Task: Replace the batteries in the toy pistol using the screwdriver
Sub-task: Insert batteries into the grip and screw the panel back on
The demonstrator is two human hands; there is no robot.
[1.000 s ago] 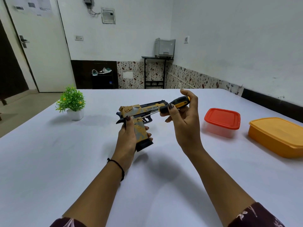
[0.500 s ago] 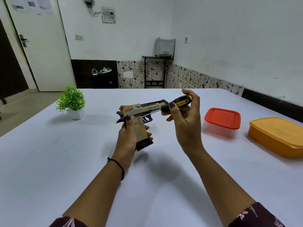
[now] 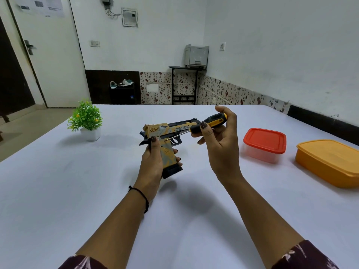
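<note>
I read "DESERT EAGLE" on the slide of the toy pistol (image 3: 171, 130). The smaller line beneath it is too fine for me to make out. The left grip (image 3: 153, 162) is wrapped round the pistol's handle, holding it above the middle of the table (image 3: 58, 191), barrel pointing right. Only its fingertips show past the handle.

The right grip (image 3: 219, 144) pinches the black-and-yellow screwdriver (image 3: 213, 121) by its handle. The tip touches the top of the pistol's handle, just behind the trigger, though I cannot tell whether it sits in a screw.

A red-lidded box (image 3: 265, 140) and an orange box (image 3: 330, 162) stand near the right edge, the orange one cut off. A small potted plant (image 3: 86, 117) sits toward the far left corner.
</note>
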